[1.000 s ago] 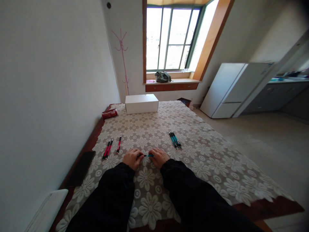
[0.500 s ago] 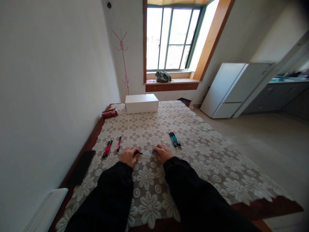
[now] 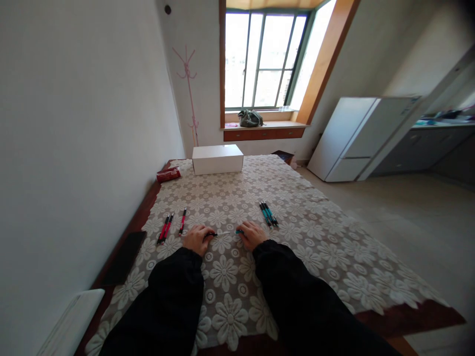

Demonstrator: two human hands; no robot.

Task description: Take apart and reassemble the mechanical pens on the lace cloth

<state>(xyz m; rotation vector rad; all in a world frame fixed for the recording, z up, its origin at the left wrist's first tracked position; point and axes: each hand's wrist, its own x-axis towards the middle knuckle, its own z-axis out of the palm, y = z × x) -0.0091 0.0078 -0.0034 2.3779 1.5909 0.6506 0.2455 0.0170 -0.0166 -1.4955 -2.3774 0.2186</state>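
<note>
My left hand (image 3: 197, 238) is closed around a black pen part (image 3: 212, 234), and a thin pale refill (image 3: 223, 233) sticks out of it toward the right. Across a small gap, my right hand (image 3: 253, 235) pinches a teal pen barrel (image 3: 239, 231), most of it hidden by the fingers. Several teal-and-black pens (image 3: 268, 214) lie side by side beyond my right hand. To the left of my left hand lie three red-and-black pens: a pair (image 3: 166, 228) close together and a single pen (image 3: 183, 221) apart.
A floral lace cloth (image 3: 230, 267) covers the table. A white box (image 3: 217, 159) stands at the far end, with a red packet (image 3: 168, 174) left of it. A dark flat object (image 3: 124, 258) lies along the left edge near the wall.
My hands have drawn slightly apart. The refill's right end now shows free of the teal barrel, where before it reached across to it.
</note>
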